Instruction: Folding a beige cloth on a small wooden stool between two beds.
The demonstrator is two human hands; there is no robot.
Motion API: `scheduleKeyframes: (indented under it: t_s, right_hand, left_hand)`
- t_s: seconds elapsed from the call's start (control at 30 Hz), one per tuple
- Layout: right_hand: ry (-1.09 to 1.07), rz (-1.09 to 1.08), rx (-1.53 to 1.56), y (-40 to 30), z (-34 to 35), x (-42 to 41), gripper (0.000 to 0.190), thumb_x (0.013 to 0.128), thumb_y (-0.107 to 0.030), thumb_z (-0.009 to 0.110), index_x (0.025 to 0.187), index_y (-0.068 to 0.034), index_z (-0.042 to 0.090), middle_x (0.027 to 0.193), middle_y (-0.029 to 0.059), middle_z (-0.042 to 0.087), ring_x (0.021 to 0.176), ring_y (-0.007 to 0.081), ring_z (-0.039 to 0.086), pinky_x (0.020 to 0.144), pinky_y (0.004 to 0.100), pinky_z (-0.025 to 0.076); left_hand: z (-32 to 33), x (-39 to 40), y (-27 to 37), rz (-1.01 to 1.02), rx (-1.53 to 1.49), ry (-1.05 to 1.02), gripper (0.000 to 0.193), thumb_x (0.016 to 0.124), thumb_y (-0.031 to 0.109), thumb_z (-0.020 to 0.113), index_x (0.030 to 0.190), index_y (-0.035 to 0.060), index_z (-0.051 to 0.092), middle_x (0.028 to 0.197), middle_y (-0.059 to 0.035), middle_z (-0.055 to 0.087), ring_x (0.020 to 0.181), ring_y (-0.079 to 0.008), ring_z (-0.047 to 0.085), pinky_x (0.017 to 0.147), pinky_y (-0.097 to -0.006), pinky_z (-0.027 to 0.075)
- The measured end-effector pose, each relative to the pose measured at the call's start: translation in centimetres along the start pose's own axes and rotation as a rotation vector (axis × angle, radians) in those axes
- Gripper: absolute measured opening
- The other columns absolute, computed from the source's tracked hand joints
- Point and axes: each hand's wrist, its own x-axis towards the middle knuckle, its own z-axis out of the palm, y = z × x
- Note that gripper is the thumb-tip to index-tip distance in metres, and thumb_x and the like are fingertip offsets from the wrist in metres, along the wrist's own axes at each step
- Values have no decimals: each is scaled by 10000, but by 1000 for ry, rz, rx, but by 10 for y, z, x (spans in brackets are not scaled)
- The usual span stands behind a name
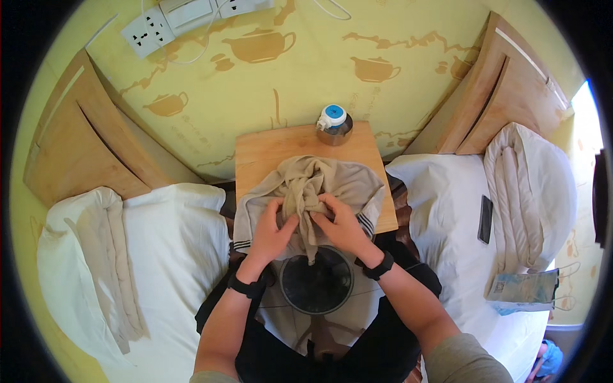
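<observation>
A beige cloth garment with dark stripes at its edges (357,179) lies bunched and partly twisted over the front of a small wooden table (268,143). My left hand (275,234) pinches the gathered middle from the left, thumb and fingertips on the fabric. From the right, my right hand (340,222) grips a fold of the same cloth. Between the hands a narrow twisted strip of fabric hangs down past the table's front edge, its tip over a round dark bin (317,287). Black bands are on both wrists.
On the table's back stands a metal pot (335,136) with a blue-and-white object on it. White-sheeted beds (167,249) flank the table; the right one holds a phone (485,219) and a bag (524,289). Power sockets (148,33) are on the wall. Part of a person (546,361) shows lower right.
</observation>
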Motion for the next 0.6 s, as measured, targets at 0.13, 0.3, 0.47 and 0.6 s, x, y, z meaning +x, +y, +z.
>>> scheduleKeyframes:
  t_s: [0.13,0.3,0.47,0.6]
  right_hand:
    - [-16,71,-17,-13,6,-2,337,942,-137,693,1200,38,567,1042,212,687,1000,421,651,853,388,516]
    - [-26,-335,-728,18,5,-13,464,884,-186,743,1293,-33,586,1303,170,624,1229,375,581,996,458,492]
    - [-50,-263,-794,26,-15,-3,562,848,-226,761,1354,-69,577,1403,149,555,1308,370,515,1040,503,462]
    - [11,-114,-873,32,-36,7,601,862,-227,748,1405,-65,547,1427,193,533,1332,417,478,1105,499,429]
  left_hand:
    - [-5,1,-5,-44,-270,71,260,995,98,629,1226,10,548,1167,-140,647,1090,-189,575,968,-348,460]
    - [-21,1,15,265,821,35,307,1003,192,600,1228,-17,594,1211,-194,658,1114,-367,626,954,-459,498]
    - [-39,6,6,152,613,-13,316,989,215,592,1215,0,648,1206,-209,660,1130,-435,596,964,-487,493]
    - [-52,4,-3,49,627,-18,316,948,173,613,1224,28,661,1224,-180,654,1153,-404,593,970,-478,495]
